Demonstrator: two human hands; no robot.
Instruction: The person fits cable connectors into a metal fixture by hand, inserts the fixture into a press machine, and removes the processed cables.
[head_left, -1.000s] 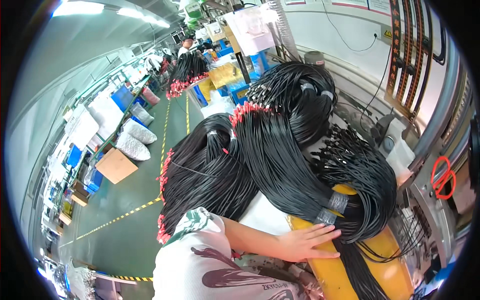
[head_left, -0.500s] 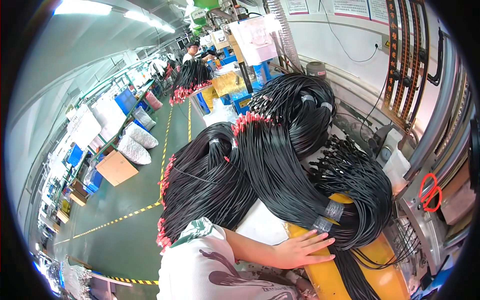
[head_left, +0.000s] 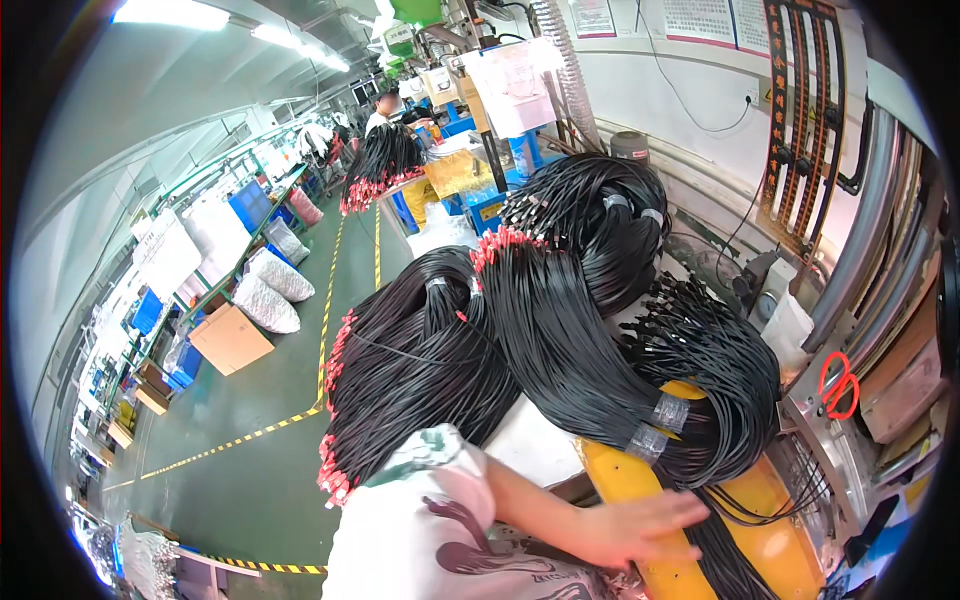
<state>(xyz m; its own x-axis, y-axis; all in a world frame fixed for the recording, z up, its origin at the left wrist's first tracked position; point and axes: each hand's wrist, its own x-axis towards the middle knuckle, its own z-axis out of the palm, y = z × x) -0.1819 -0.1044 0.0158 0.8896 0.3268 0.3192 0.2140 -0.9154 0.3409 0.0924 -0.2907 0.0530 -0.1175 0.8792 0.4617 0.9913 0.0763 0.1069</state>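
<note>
My left hand [head_left: 640, 528], slightly blurred, reaches across from the left with its fingers stretched out, palm down and nothing gripped. It is over the yellow board [head_left: 612, 472], beside a narrow strand of black cables [head_left: 730, 560] hanging toward the lower edge. Whether the fingertips touch that strand I cannot tell. Just beyond lies a large bundle of black cables [head_left: 560, 340] with red ends, bent round and bound with clear wrap [head_left: 648, 443]. My right hand is not in view.
Another cable bundle [head_left: 420, 360] with red ends lies to the left, and a coiled one [head_left: 590, 220] behind. Red-handled scissors [head_left: 839, 386] are at the right by metal rails. Across the aisle stand a cardboard box [head_left: 230, 340] and white sacks [head_left: 268, 303]. A person [head_left: 384, 108] is far back.
My left hand has moved right and slightly down, away from the clear wrap toward the hanging cable strand. The view has shifted a little; the bundles stay in place.
</note>
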